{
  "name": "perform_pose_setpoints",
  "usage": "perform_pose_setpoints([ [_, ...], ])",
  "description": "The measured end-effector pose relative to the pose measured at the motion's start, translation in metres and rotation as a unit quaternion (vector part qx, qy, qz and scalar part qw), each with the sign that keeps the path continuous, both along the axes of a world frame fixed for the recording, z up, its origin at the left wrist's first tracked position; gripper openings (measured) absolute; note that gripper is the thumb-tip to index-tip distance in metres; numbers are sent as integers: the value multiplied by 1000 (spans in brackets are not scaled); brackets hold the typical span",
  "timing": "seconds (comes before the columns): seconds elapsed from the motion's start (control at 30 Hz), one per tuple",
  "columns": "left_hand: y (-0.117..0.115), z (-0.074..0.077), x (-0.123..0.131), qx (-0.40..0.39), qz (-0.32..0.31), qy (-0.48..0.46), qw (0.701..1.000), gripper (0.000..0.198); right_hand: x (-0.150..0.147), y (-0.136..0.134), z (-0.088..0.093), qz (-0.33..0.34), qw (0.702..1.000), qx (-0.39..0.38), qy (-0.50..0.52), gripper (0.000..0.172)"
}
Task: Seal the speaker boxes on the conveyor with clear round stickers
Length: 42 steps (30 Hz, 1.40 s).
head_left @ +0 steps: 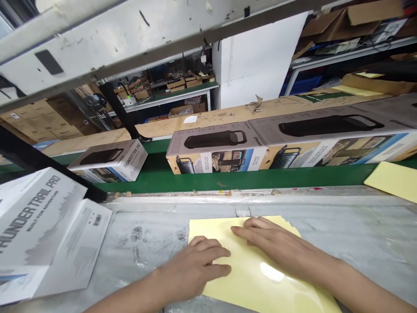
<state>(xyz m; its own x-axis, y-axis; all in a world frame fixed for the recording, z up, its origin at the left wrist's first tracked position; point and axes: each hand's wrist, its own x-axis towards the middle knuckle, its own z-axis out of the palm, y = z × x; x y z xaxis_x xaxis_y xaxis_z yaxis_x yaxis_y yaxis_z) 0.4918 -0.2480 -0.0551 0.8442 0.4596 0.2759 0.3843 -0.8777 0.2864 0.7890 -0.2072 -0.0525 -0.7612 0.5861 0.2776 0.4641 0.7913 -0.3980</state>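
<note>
Pale yellow glossy sheets (247, 278) lie in a slightly fanned stack on the grey work surface, their right edges stepped. On the left part of the stack rests my left hand (198, 265), palm down, with its thumb and fingers apart. Further up and to the right, my right hand (263, 239) lies on the top sheet, index finger stretched toward the left and the other fingers partly curled. Neither hand has anything lifted between its fingers.
Printed boxes (218, 150) stand in a row on a green conveyor (202, 180) beyond the work surface (150, 234). White cartons (48, 234) are at the left, and more yellow sheets (395, 180) at the right. A metal beam (114, 39) crosses above.
</note>
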Motion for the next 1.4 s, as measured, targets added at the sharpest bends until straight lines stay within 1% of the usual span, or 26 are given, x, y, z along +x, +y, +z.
perform_pose_setpoints([
  [0.1,1,3,1,7,3,-4,1000,31,1,-2,2,20,998,51,9,50],
  [0.17,2,5,2,12,1,1,1000,31,-1,-2,3,29,998,45,24,45],
  [0.23,3,6,3,12,-1,13,1000,32,-2,-3,1,7,998,-30,56,40],
  [0.3,1,4,3,7,-2,26,1000,33,0,-3,0,-42,980,-146,126,33],
  [0.33,0,3,3,2,-4,30,1000,32,2,-2,0,-67,960,-200,182,30],
  [0.4,-3,1,2,-15,-9,29,999,33,8,3,5,-108,901,-273,318,35],
  [0.47,1,5,-2,-51,-35,6,998,33,16,12,16,-150,834,-301,437,45],
  [0.5,9,10,-5,-76,-43,-21,996,33,20,18,23,-171,807,-303,476,48],
  [0.53,22,17,-9,-91,-31,-66,993,32,24,24,30,-195,788,-300,501,51],
  [0.57,40,27,-13,-93,10,-128,987,31,26,31,37,-214,778,-293,513,52],
  [0.6,63,38,-19,-89,82,-202,972,30,27,38,45,-228,774,-284,518,54],
  [0.63,90,50,-25,-63,186,-289,937,29,26,46,51,-236,775,-276,518,55],
  [0.67,120,62,-31,-56,304,-367,877,34,22,54,58,-238,778,-271,514,57],
  [0.7,151,72,-36,-88,393,-440,803,49,17,64,64,-235,783,-268,510,60],
  [0.73,179,79,-41,-161,444,-507,721,63,10,74,70,-225,789,-266,505,62],
  [0.77,204,84,-45,-251,454,-543,661,69,1,86,76,-213,797,-263,500,63],
  [0.8,224,87,-48,-304,451,-550,633,72,-10,99,83,-201,805,-259,495,65],
  [0.83,238,87,-50,-356,436,-552,615,69,-23,114,89,-188,813,-256,489,65],
  [0.87,246,85,-51,-388,420,-547,612,64,-37,130,95,-178,821,-255,479,66],
  [0.93,248,78,-53,-416,401,-543,609,51,-69,166,106,-163,838,-259,452,69],
  [1.03,234,71,-62,-430,383,-548,606,43,-123,222,115,-109,873,-268,394,74],
  [1.13,223,71,-78,-430,380,-555,602,44,-182,267,112,-30,899,-263,349,75],
  [1.2,221,72,-89,-422,384,-568,593,45,-218,288,107,-1,909,-258,329,74],
  [1.27,222,72,-96,-421,386,-576,585,45,-246,301,104,11,918,-248,308,71],
  [1.33,223,71,-99,-428,387,-576,579,46,-266,310,101,24,929,-235,287,69],
  [1.4,224,71,-101,-434,386,-573,578,46,-277,315,98,39,939,-222,261,69],
])
